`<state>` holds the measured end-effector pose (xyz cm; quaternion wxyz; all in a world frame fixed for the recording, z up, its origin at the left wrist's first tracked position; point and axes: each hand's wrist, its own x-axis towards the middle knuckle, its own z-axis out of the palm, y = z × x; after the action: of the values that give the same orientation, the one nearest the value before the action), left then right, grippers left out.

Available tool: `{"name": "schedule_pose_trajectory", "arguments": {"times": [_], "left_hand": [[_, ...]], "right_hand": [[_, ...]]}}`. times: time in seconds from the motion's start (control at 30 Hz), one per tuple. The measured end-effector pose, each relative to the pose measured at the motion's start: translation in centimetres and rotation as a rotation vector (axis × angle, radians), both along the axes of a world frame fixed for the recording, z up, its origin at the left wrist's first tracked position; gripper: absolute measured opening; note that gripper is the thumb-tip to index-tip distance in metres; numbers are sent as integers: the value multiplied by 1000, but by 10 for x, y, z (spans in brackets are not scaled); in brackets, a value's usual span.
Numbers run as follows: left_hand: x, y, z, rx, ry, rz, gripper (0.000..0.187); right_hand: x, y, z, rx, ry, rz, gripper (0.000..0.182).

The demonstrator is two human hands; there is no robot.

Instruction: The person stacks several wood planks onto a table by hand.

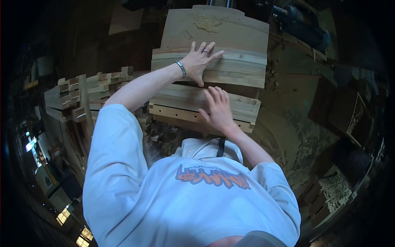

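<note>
My left hand point(199, 62) lies with its fingers spread over the far group of wooden boards point(242, 68), thumb pointing toward me. A watch or metal bracelet point(181, 69) is on that wrist. My right hand point(219, 110) rests open on the near wooden board point(177, 98), its thumb apart from the fingers. Between the two groups of boards runs a dark gap. In front of the near board is a light wooden strip point(175, 111) with several round holes. The boards lie on a flat work table point(177, 35).
A heap of sawdust point(207, 24) sits at the table's far end. Stacked timber pieces point(76, 94) stand at left. A dark motor-like machine point(302, 24) is at the upper right. Boxes with wood scraps point(333, 191) are at the lower right, and offcuts litter the floor.
</note>
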<state>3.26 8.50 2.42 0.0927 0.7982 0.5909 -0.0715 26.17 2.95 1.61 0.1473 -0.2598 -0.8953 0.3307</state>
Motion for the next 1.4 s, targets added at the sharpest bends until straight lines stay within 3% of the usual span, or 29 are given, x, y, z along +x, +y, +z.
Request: {"name": "schedule_pose_trajectory", "arguments": {"times": [0.07,0.1,0.27,0.33,0.37,0.4,0.47,0.5,0.57,0.63,0.73,0.83,0.87,0.9,0.97,1.0,1.07,1.1,1.2,1.27,1.33,1.4], "left_hand": [[6,3,9,-103,2,45,136],[4,6,12,-205,-2,76,136],[-16,26,25,-224,-141,85,136],[-20,30,42,-501,-338,127,131],[-19,21,50,-542,-386,198,119],[-15,9,64,-516,-402,244,119],[-8,-36,91,-774,-938,534,110],[1,-71,97,-804,-1139,581,102],[34,-147,105,-720,-1412,633,103],[74,-228,131,-468,-1492,669,115],[166,-347,141,-12,-1495,835,123],[303,-440,131,571,-1385,1219,127],[347,-465,126,687,-1378,1329,127],[390,-486,119,871,-1264,1465,127],[479,-511,105,1172,-1137,1682,127],[516,-516,97,1272,-1124,1726,127],[577,-519,88,1461,-914,2107,125],[599,-519,78,1567,-798,2194,122],[684,-526,62,1917,-732,2410,121],[717,-530,43,2042,-588,2549,121],[747,-535,17,2114,-438,2708,121],[775,-541,-11,2433,-376,2791,121]], "right_hand": [[1,-7,-18,169,-114,40,75],[0,-3,-19,169,-136,76,83],[5,6,-21,176,-151,153,85],[8,18,-22,193,-101,182,84],[8,23,-23,209,-116,183,81],[9,28,-27,229,-113,233,81],[4,34,-36,235,-188,225,75],[-1,48,-32,117,-123,349,73],[-10,72,-46,300,24,337,73],[-37,62,5,342,-528,354,75],[-62,30,5,279,-376,732,75],[-14,94,15,95,-301,1154,75],[-32,87,18,33,-314,1279,75],[-78,11,12,-25,-344,1390,75],[-21,27,47,-112,-413,1553,75],[-27,2,59,-150,-458,1609,76],[-12,-85,64,-256,-530,1699,76],[-14,-105,71,-304,-571,1728,76],[21,-264,67,-448,-671,1785,76],[39,-306,64,-568,-775,1771,76],[58,-400,37,-712,-892,1721,77],[76,-448,17,-783,-979,1686,77]]}}
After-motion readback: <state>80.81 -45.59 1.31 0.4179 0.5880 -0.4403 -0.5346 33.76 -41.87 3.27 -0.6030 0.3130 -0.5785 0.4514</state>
